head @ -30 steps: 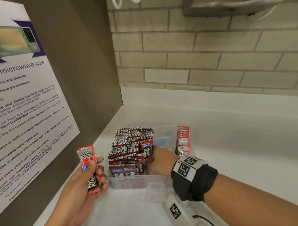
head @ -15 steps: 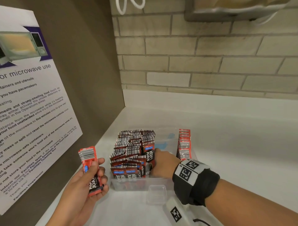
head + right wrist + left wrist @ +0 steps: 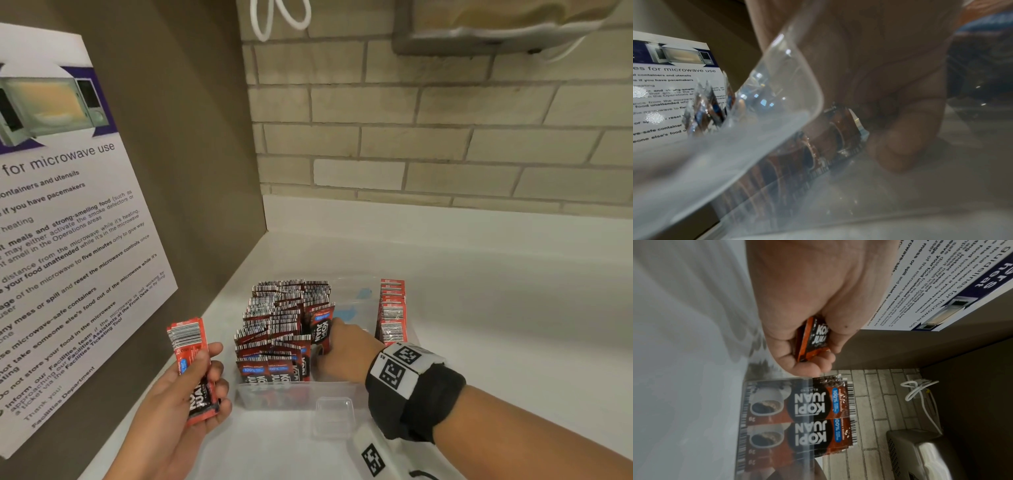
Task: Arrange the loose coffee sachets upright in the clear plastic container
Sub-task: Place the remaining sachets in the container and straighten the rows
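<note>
A clear plastic container [image 3: 298, 395] stands on the white counter. Red and black coffee sachets [image 3: 279, 322] fill its left side upright in rows, and a thinner row [image 3: 392, 310] lines its right wall. My right hand [image 3: 337, 347] reaches into the gap between them and pinches one upright sachet [image 3: 322, 325] at the edge of the left rows. The right wrist view shows that sachet [image 3: 838, 138] by my curled fingers [image 3: 900, 146], behind the container's rim [image 3: 793, 65]. To the left of the container my left hand [image 3: 205, 387] grips a small stack of sachets [image 3: 190, 346], seen close as the stack [image 3: 813, 339].
A microwave-use poster [image 3: 68, 222] hangs on the brown side wall close to my left hand. A brick wall [image 3: 445, 137] runs behind the counter [image 3: 496, 308]. A small clear tab [image 3: 334, 414] and a white tagged device [image 3: 373, 455] lie in front of the container.
Very little differs. My right hand stays in the container at the same sachet and my left hand keeps its stack; only the view has shifted slightly.
</note>
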